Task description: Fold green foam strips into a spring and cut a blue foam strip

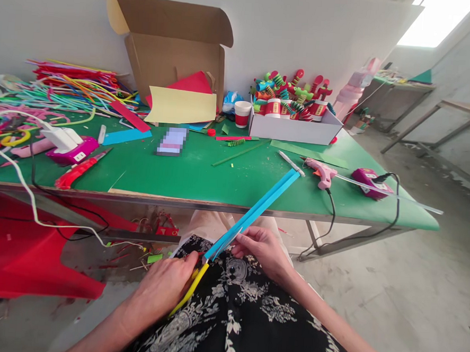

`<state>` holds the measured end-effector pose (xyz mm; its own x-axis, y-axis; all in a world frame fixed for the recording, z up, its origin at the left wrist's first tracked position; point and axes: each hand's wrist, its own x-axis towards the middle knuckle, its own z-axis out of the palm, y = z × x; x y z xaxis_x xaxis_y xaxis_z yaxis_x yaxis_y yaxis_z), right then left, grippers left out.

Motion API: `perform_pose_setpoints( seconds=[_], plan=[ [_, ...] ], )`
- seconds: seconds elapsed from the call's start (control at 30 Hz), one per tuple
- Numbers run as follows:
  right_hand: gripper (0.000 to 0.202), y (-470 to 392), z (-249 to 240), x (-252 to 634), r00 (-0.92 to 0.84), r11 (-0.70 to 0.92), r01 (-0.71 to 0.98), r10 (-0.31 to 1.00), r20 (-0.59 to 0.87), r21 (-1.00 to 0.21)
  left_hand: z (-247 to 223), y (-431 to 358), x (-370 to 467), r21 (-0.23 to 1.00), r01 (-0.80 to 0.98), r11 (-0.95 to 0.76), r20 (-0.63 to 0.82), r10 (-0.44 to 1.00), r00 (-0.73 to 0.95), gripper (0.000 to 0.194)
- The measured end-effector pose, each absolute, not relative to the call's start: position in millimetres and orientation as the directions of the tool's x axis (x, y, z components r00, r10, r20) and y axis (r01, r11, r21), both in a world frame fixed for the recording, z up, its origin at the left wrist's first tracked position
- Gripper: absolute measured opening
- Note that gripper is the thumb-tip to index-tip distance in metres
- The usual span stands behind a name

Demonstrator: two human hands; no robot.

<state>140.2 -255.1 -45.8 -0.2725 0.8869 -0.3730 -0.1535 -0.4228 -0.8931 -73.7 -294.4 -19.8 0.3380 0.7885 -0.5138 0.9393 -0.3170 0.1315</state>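
Observation:
My left hand (167,280) is closed around scissors with yellow handles (194,289), held low over my lap. Their blades meet the near end of a long blue paper strip (252,215), where part of the blade is hidden by the paper. My right hand (260,247) pinches that strip near its lower end, between thumb and fingers. From there the strip slants up and to the right over the table's front edge. A lengthwise line runs along it, and its far end reaches a white pen (291,162) on the table.
On the green table (203,179) lie a pink glue gun (320,172), purple power sockets (372,183), red-handled pliers (82,169) and a phone (172,141). Behind stand a cardboard box (174,50), a paper cup (242,114) and a white box (295,129) of colourful crafts. Cables hang over the edge.

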Motion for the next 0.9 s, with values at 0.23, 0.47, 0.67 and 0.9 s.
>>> perform_pose_setpoints(
  seconds=[0.23, 0.47, 0.67, 0.9],
  plan=[
    [0.043, -254.5, -45.4, 139.9, -0.275, -0.428, -0.167, 0.886, -0.374, -0.888, -18.8, -293.8, -73.2, 0.134, 0.944, -0.303, -0.525, 0.786, 0.327, 0.031],
    [0.042, -254.2, -42.6, 140.0, -0.287, -0.433, -0.172, 0.881, -0.375, -0.885, -18.9, -293.2, -74.0, 0.110, 0.945, -0.308, -0.526, 0.789, 0.318, 0.030],
    [0.036, -249.8, -40.8, 148.4, -0.234, -0.408, -0.198, 0.903, -0.361, -0.891, -20.2, -293.6, -77.2, 0.116, 0.947, -0.299, -0.522, 0.793, 0.314, 0.030],
    [0.039, -250.8, -42.2, 146.7, -0.242, -0.411, -0.186, 0.900, -0.364, -0.892, -21.7, -294.1, -78.2, 0.134, 0.944, -0.300, -0.486, 0.811, 0.326, 0.029]
  ],
)
